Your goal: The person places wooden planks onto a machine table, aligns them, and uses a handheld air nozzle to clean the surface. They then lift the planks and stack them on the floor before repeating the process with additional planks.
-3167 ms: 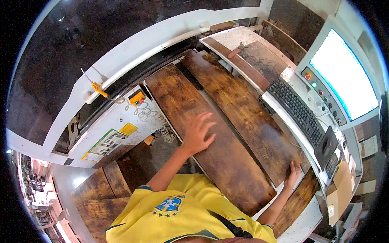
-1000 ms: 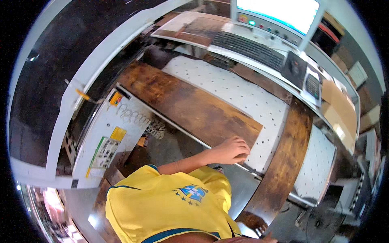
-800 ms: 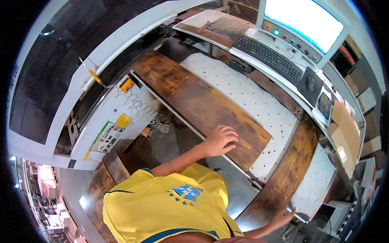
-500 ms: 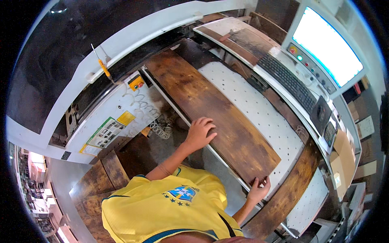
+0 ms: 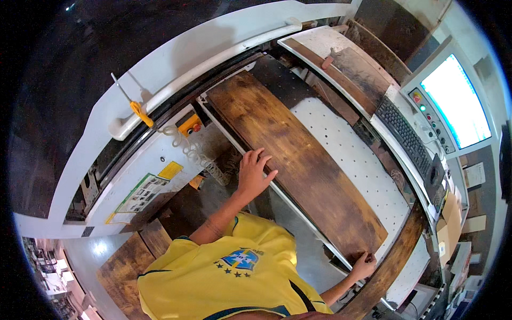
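A long brown wood-grain board [image 5: 304, 170] lies flat along a white, hole-dotted table surface [image 5: 346, 144]. My left hand [image 5: 254, 175] rests at the board's near long edge, around its middle; its fingers are spread, their tips on the top face. At the board's near right corner, my right hand [image 5: 364, 266] has its fingers bent in against the end, closed on the edge. The undersides of the right fingers are hidden.
Another brown board [image 5: 397, 261] lies to the right, past the first one's end. A keyboard [image 5: 404, 133] and a lit monitor [image 5: 456, 101] stand at the far right. A yellow-handled tool [image 5: 140, 113] with a coiled hose hangs on the left; more boards [image 5: 125, 266] sit lower left.
The view has shifted, so the board appears further right and lower. My left hand has drawn back slightly toward the near edge; my right hand stays at the corner.
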{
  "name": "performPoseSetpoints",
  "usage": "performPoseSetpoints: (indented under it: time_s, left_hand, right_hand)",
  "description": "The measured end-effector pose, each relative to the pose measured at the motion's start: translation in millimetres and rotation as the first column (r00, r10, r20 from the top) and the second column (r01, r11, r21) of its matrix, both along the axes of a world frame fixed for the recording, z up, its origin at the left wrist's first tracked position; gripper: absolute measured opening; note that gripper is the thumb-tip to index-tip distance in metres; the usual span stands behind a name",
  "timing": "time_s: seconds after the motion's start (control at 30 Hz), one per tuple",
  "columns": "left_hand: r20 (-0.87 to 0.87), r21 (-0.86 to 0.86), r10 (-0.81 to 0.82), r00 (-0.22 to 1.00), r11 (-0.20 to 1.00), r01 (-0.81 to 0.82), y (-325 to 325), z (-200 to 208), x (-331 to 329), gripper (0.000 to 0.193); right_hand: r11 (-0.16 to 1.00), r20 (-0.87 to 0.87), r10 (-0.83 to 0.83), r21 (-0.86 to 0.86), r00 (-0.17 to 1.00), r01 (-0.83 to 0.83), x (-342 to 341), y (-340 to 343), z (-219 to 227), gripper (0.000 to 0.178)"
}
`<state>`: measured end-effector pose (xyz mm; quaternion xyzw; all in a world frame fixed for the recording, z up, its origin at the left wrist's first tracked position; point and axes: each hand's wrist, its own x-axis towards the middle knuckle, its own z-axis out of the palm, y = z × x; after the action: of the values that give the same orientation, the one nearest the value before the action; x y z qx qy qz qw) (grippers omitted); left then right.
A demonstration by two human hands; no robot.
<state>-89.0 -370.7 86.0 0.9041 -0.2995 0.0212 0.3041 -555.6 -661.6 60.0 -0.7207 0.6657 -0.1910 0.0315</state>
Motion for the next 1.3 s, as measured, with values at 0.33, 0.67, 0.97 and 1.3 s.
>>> performPoseSetpoints:
  time_s: [0.33, 0.67, 0.97, 1.3]
  left_hand:
    - [-0.729, -0.265, -0.021, 0.685, 0.93, -0.254, 32.4, -64.3, 38.5, 0.041]
    - [-0.846, -0.469, -0.221, 0.486, 0.743, -0.477, -1.6, -12.4, 73.5, 0.045]
    - [-0.871, -0.411, -0.179, 0.458, 0.776, -0.478, -72.6, 23.9, 108.6, 0.094]
    - [-0.725, -0.439, -0.555, 0.409, 0.829, 0.347, -113.8, 54.8, 141.8, 0.038]
  right_hand:
    - [0.842, 0.471, -0.338, 0.538, 0.815, 0.038, 41.4, 109.4, 38.3, 0.052]
    - [0.915, 0.769, -0.148, 0.345, 0.622, -0.209, 95.5, 77.3, 90.7, 0.082]
    - [0.923, 0.866, 0.037, 0.162, 0.499, -0.349, 268.4, 55.4, 127.1, 0.038]
    - [0.902, 0.835, -0.074, 0.289, 0.546, -0.32, 294.7, -64.7, 50.6, 0.042]
